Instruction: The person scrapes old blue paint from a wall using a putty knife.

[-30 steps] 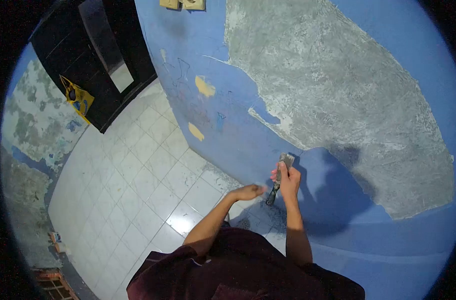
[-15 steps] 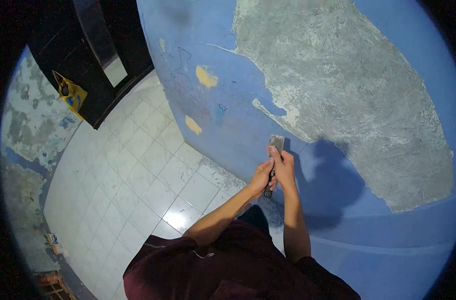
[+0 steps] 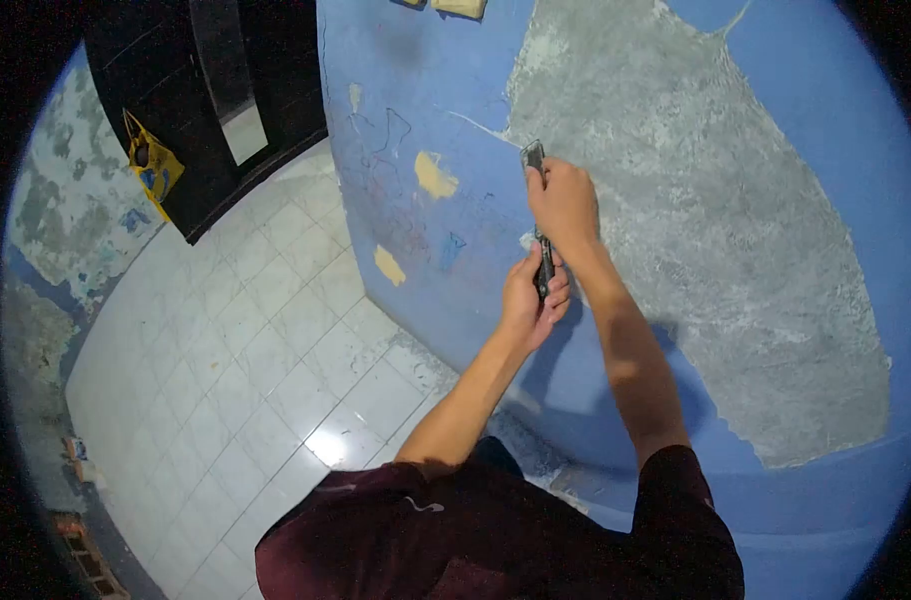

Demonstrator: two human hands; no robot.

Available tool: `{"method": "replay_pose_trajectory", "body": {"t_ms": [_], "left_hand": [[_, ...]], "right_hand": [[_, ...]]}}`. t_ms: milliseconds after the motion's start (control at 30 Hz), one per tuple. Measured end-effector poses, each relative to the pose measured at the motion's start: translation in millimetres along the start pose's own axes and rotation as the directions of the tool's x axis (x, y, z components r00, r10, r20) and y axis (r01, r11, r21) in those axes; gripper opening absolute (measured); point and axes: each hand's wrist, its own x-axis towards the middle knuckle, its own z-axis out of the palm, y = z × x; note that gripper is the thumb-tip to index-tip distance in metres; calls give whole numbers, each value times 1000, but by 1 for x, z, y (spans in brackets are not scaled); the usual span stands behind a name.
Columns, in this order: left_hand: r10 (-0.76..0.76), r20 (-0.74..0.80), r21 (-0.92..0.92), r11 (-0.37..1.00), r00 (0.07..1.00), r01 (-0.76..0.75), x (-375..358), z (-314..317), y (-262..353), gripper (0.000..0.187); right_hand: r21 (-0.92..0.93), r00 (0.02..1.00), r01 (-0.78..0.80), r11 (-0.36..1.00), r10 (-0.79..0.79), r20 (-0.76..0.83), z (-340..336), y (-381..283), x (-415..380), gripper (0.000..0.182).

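Observation:
My right hand (image 3: 566, 203) is wrapped round the upper part of a dark scraper (image 3: 545, 268), close below its head. Lower down, my left hand (image 3: 535, 298) grips the same tool near the end of its handle. The scraper's head points up, in front of the border between the blue painted wall (image 3: 485, 260) and a large rough grey patch (image 3: 675, 180). Whether the blade touches the wall cannot be made out. A thin pale crack runs through the blue paint just left of the blade.
A pale tiled floor (image 3: 265, 320) lies at the left, below the wall. Beyond it a yellow bag (image 3: 158, 172) hangs by a dark door (image 3: 150, 70). Yellowish objects (image 3: 459, 7) show at the top edge. A peeling wall (image 3: 70, 200) stands far left.
Both hands and the scraper have moved up along the wall, to the left edge of the grey patch. My hands are now farther apart on the tool. The view has shifted slightly.

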Motion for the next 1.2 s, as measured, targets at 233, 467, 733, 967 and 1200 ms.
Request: {"method": "replay_pose_trajectory", "body": {"t_ms": [233,467,733,967,1200], "left_hand": [[81,65,-249,966,995,-62,19,21,25,31],[24,31,-266,964,999,-15,12,33,46,31],[-10,32,-167,986,999,16,6,35,57,30],[-87,-26,38,995,996,88,-9,23,34,34],[-268,26,-6,963,963,268,12,-30,-34,40]], "right_hand": [[-71,999,48,996,-49,-8,13,-25,36,25],[-139,998,24,990,-16,55,12,-39,47,22],[-114,1000,-4,993,5,13,12,-42,52,23],[-143,999,-38,989,33,-36,3,-8,14,27],[31,927,-373,927,371,61,-11,47,-90,29]]}}
